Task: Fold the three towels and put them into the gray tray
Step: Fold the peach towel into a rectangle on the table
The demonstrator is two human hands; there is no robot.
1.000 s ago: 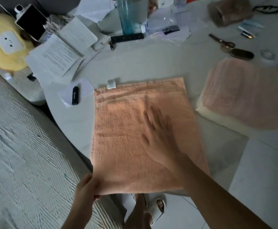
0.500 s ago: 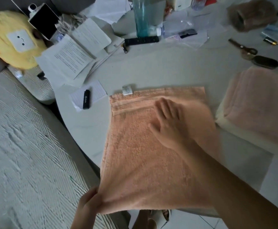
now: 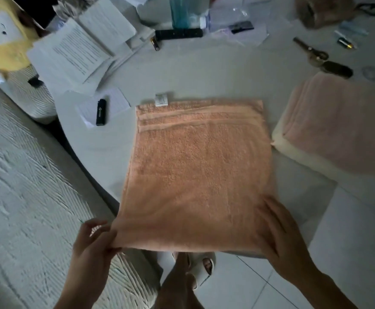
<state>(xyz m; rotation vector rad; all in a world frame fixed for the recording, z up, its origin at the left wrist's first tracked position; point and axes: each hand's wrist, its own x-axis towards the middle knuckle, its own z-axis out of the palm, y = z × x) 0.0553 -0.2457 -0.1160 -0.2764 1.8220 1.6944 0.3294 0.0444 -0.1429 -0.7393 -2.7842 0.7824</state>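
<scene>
The orange towel lies flat on the white bench, folded at least once into a tidy rectangle with its white label poking out at the far edge and its near edge hanging just past the bench rim toward the person. The left hand has its fingers pinching the near left corner of the towel, while the right hand rests palm down on the near right corner, fingers spread and pressing the cloth; whether the thumb is tucked under the edge cannot be told. To the right, just beside the orange towel but apart from it, sits a pale pink towel already folded on top of a cream one, so by my reading two towels are done or nearly so and this third is mid-fold, likely needing one more fold away from the person. No gray tray shows anywhere in view, so the placing step is still entirely ahead. The far half of the bench is crowded: papers, a black lighter on a slip of paper just left of the towel, a remote, a tall blue-green glass, keys and a battery. None touches the orange towel, but the lighter and the stacked towels leave little room on either side.
</scene>
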